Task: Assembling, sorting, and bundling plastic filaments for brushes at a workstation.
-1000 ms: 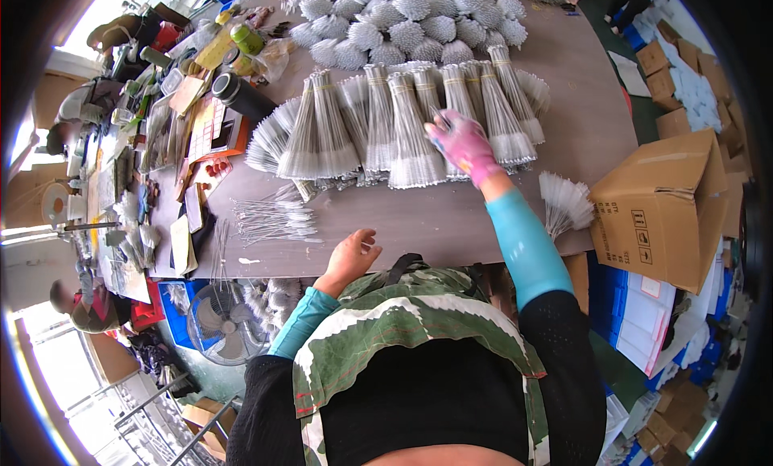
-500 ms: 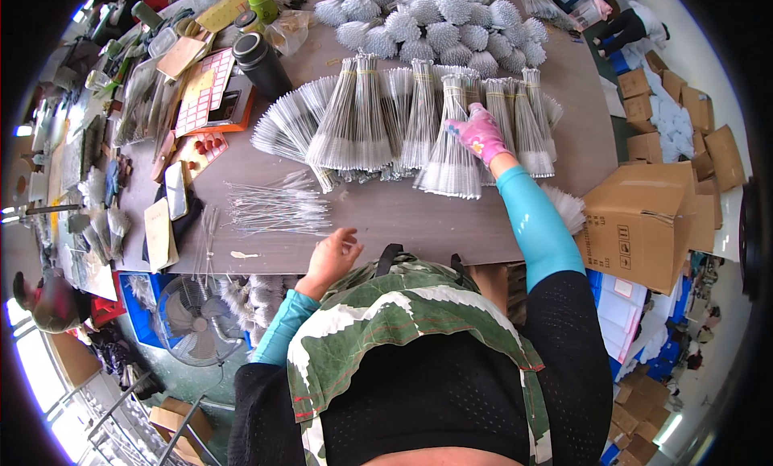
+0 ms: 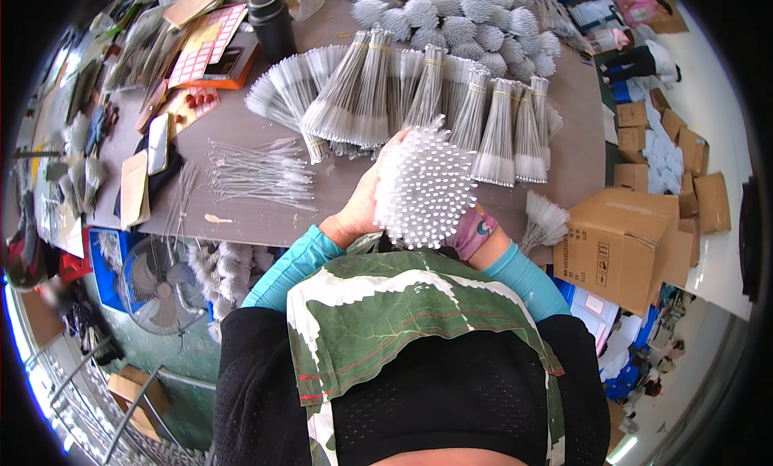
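Note:
Close to my body, above the table's front edge, I hold a bundle of thin wire-handled brushes (image 3: 425, 188), its many white tips facing up at me. My bare left hand (image 3: 364, 202) is wrapped round its left side. On the lower right my right hand (image 3: 473, 231), in a pink flowered glove, grips it too, its fingers mostly hidden behind the bundle. Beyond stand several banded brush bundles (image 3: 348, 104) in a row, splayed at the base. Loose thin brushes (image 3: 262, 172) lie in a spread pile to the left.
Grey-white bristly bundles (image 3: 463, 27) are heaped at the back. A black tumbler (image 3: 272, 23), a phone (image 3: 158, 144) and a notepad (image 3: 134, 188) are at the left. A cardboard box (image 3: 612, 245) stands at the right, beside a small brush cluster (image 3: 544, 218). Below left is a fan (image 3: 153, 281).
My right hand has drawn a bundle out of the standing row and back toward my body, tipping its ends up. My left hand has moved right and closed on it.

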`<state>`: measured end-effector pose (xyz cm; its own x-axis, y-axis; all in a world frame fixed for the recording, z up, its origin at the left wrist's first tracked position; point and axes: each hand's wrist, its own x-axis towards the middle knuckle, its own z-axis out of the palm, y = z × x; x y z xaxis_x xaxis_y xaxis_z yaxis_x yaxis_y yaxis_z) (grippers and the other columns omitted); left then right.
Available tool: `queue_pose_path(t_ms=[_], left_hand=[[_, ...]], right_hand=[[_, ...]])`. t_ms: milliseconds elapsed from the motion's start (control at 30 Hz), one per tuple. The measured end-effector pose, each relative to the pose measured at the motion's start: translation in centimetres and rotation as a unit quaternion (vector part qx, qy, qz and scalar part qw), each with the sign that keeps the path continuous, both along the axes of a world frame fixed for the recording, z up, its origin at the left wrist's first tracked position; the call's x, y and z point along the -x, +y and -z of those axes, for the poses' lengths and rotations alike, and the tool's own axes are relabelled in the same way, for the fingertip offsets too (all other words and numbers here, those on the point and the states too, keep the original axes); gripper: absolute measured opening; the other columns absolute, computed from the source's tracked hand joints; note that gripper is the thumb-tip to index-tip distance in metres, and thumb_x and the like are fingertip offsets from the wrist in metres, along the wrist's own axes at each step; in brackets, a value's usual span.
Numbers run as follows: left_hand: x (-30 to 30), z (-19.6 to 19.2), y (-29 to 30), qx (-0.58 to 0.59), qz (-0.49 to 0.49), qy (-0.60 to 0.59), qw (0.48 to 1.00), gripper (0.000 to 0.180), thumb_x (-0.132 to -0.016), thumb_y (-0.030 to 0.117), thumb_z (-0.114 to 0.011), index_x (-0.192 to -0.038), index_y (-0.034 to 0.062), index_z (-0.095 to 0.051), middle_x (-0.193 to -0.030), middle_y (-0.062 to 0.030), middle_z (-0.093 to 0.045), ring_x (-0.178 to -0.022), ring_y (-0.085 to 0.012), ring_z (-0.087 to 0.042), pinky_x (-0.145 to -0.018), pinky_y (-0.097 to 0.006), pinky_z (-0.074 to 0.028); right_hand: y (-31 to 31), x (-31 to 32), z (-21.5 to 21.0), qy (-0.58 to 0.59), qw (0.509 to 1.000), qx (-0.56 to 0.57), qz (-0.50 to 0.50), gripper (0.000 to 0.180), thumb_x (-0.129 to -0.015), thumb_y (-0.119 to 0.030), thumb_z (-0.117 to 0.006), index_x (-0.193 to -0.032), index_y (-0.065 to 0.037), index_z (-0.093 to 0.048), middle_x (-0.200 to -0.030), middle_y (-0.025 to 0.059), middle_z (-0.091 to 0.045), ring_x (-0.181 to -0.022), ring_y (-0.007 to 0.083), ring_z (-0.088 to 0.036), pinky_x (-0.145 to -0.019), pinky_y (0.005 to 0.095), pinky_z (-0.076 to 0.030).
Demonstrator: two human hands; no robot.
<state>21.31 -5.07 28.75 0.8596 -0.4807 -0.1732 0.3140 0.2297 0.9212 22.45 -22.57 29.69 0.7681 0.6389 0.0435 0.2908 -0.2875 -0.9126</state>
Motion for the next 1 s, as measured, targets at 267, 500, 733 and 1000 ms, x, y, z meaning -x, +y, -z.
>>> queue_pose_path(t_ms=[267,500,733,1000], left_hand=[[3.8,4.0,-1.7,-0.270,-0.085,-0.343,0.895,0.047,-0.084,0.011,-0.063,-0.127,0.0001,-0.046,-0.127,-0.0112,-0.050,-0.113,-0.0189,-0.048,-0.099,-0.033,-0.038],[4.5,2.5,-2.1,0.027,-0.149,-0.039,0.988,0.046,-0.083,0.015,-0.064,-0.125,0.0015,-0.050,-0.125,-0.0107,-0.053,-0.112,-0.0222,-0.051,-0.098,-0.033,-0.038],[6.1,11.1,-2.7,-0.211,-0.185,-0.229,0.932,0.039,-0.081,0.014,-0.065,-0.116,0.0019,-0.057,-0.115,-0.0112,-0.061,-0.107,-0.0195,-0.056,-0.095,-0.031,-0.042],[8.3,7.5,-2.3,-0.149,-0.269,-0.107,0.945,0.043,-0.074,0.016,-0.072,-0.112,0.0023,-0.058,-0.110,-0.0093,-0.063,-0.102,-0.0184,-0.059,-0.091,-0.031,-0.044]], right_hand=[[-5.4,0.3,-3.0,0.572,0.805,0.031,0.151,0.027,-0.092,-0.024,-0.054,-0.107,-0.001,-0.057,-0.086,0.0122,-0.065,-0.065,0.0133,-0.062,-0.043,0.0202,-0.041],[-2.7,-0.3,-7.1,0.326,0.936,-0.023,0.129,0.032,-0.086,-0.004,-0.055,-0.118,0.001,-0.053,-0.102,0.0076,-0.060,-0.088,0.0109,-0.058,-0.072,0.0243,-0.049],[-2.0,0.6,-4.9,0.254,0.966,-0.040,-0.023,0.061,-0.075,-0.001,-0.062,-0.132,-0.002,-0.039,-0.125,0.0060,-0.049,-0.110,0.0143,-0.049,-0.095,0.0276,-0.039],[-0.7,1.4,-4.5,0.312,0.949,-0.040,0.003,0.058,-0.075,-0.006,-0.065,-0.129,-0.001,-0.042,-0.119,0.0066,-0.055,-0.110,0.0142,-0.049,-0.097,0.0284,-0.037]])
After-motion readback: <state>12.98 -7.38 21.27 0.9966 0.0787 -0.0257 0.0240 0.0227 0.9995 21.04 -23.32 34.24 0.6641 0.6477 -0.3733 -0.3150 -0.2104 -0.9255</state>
